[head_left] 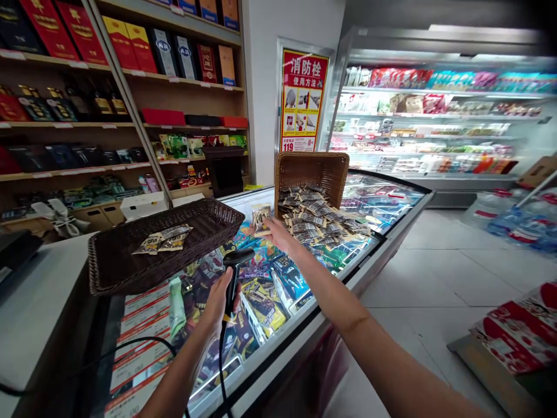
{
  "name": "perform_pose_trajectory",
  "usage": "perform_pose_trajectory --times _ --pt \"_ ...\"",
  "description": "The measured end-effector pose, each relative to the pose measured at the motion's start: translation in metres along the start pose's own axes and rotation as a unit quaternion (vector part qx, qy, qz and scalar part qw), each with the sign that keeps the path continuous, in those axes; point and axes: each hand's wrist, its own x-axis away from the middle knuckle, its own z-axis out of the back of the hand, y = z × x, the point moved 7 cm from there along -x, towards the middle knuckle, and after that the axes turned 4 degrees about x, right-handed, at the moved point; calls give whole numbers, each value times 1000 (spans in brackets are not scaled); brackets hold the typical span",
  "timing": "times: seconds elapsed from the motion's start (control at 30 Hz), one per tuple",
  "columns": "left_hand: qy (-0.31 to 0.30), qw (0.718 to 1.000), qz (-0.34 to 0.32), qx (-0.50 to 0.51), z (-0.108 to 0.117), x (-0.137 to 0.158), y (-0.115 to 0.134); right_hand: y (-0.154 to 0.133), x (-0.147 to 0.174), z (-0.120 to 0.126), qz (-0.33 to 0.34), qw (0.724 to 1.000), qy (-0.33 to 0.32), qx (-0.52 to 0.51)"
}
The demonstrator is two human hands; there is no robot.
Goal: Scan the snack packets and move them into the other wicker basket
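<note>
A small packet [261, 218] sits ahead of and slightly to the right of a black handheld scanner [232, 281], above the glass-topped surface [278, 328] and well short of touching the scanner's head. Its long axis runs roughly upright, and the right hand [275, 229] is the nearer one, pinching it by its lower right part; the fingers behind it are mostly hidden. The left hand [217, 296], closer to the body, is wrapped around the scanner's handle, a cable [221, 357] hanging below; which way the scanner's window faces cannot be told. Just beyond the right hand, a tan basket [311, 168] lies tipped with loose packets [315, 216] spilling from it, while to the left a dark basket [117, 255] holds a few similar packets [164, 239].
</note>
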Motion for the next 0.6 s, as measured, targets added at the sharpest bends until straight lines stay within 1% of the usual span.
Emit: perform_pose_trajectory --times 0.1,0.2,0.3,0.4,0.43,0.5,0.6 --pt "-1 1000 8 -12 -1 2 2 31 -2 13 -36 998 41 -20" --pt "-6 1000 16 -23 -3 4 4 41 -10 16 -23 998 52 15" --pt "-8 1000 8 -20 -4 6 8 37 -13 22 31 990 56 129" --pt "-10 1000 -7 5 -5 7 14 27 -7 34 101 962 110 229" --pt "-10 1000 -13 17 -5 7 16 25 -4 38 115 954 132 242" --pt "-10 999 -25 35 -5 7 22 23 0 44 124 948 167 241" --pt "0 998 -41 39 -3 8 28 22 2 47 116 948 186 231"
